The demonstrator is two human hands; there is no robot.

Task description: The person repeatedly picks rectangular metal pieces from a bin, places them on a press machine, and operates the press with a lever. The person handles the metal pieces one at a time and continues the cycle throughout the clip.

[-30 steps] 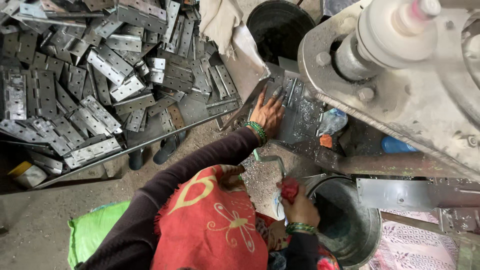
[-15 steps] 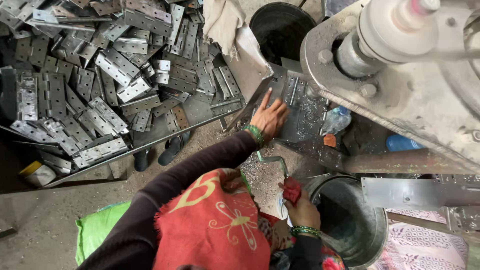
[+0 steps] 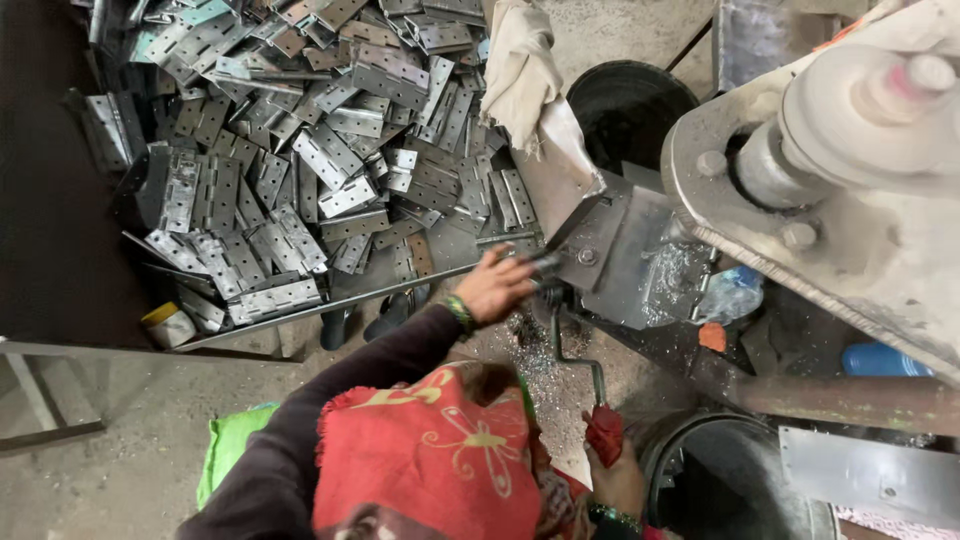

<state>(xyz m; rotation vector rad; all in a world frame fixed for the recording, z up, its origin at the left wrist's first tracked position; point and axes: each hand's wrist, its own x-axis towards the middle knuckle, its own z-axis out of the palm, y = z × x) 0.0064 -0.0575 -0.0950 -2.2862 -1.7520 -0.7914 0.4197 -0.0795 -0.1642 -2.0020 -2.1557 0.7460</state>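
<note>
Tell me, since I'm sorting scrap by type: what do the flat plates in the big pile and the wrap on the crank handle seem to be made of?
The plates look like stamped sheet steel with a bright, possibly zinc-coated finish: grey, shiny, with punched holes. The handle wrap under the right hand looks like red cloth, soft and creased; the bent rod above it seems bare dull metal.

My left hand (image 3: 497, 287) rests at the edge of the worktop (image 3: 300, 312), fingers on a metal plate (image 3: 545, 265) beside the plate heap (image 3: 300, 170). My right hand (image 3: 615, 478) grips the red-wrapped lever handle (image 3: 604, 434) beside the dark bucket (image 3: 720, 480).
</note>
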